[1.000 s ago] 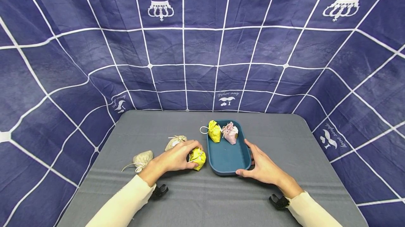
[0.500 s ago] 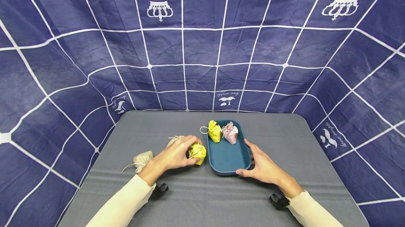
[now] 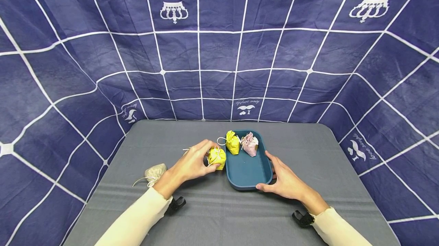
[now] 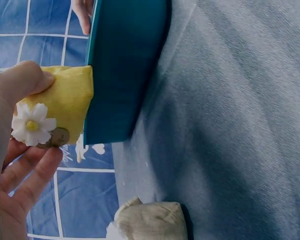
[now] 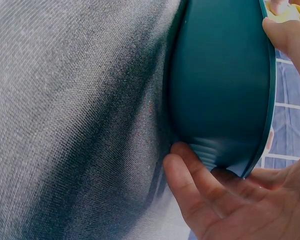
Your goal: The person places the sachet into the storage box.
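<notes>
My left hand [image 3: 193,165] pinches a yellow drawstring pouch [image 3: 218,157] between thumb and fingers, right beside the left rim of a teal tray [image 3: 247,173]. In the left wrist view this pouch [image 4: 72,92] hangs above the table, with a white flower and a brown round patch on it. My right hand [image 3: 288,180] grips the tray's near right corner, thumb at the rim and fingers against the outer wall [image 5: 215,95]. At the tray's far end lie another yellow pouch [image 3: 233,143] and a pink pouch [image 3: 250,145].
A beige pouch [image 3: 156,171] lies on the grey table [image 3: 219,215] left of my left wrist. Another beige pouch [image 4: 152,220] shows in the left wrist view, mostly hidden behind my left hand in the head view. Blue checked cloth [image 3: 219,51] surrounds the table's back and sides.
My left hand has lifted the yellow pouch and carried it a little right and away from me, up to the tray's left edge. The right hand and tray have stayed put.
</notes>
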Demonstrator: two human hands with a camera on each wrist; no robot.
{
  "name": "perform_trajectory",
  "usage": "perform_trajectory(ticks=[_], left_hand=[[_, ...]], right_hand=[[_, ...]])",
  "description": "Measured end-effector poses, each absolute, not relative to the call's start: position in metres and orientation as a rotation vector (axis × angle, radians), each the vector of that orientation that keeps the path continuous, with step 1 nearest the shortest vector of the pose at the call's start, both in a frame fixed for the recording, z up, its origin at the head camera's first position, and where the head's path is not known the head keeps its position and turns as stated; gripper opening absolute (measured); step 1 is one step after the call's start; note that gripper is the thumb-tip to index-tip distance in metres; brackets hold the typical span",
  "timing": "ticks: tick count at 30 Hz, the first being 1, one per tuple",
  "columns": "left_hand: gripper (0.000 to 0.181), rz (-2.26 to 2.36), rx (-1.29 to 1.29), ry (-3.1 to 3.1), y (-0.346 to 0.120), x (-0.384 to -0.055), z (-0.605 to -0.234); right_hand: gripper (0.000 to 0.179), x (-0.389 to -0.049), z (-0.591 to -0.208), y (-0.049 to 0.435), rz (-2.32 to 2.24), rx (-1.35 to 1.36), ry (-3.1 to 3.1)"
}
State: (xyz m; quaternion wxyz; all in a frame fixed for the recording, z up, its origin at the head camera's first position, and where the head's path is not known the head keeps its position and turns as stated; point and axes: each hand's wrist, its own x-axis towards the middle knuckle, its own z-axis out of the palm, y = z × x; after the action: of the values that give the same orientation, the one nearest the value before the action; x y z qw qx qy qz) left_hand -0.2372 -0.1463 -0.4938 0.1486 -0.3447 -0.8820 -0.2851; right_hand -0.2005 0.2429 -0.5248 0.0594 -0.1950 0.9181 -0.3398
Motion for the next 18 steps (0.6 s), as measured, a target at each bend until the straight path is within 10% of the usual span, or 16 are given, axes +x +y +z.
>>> perform_trajectory(ticks=[18], left_hand=[[0.053, -0.864, -1.013, -2.474, -0.119, -0.249, -0.481]], right_hand=[[0.132, -0.201, -0.525, 0.244, -1.032, -0.589, 2.774]])
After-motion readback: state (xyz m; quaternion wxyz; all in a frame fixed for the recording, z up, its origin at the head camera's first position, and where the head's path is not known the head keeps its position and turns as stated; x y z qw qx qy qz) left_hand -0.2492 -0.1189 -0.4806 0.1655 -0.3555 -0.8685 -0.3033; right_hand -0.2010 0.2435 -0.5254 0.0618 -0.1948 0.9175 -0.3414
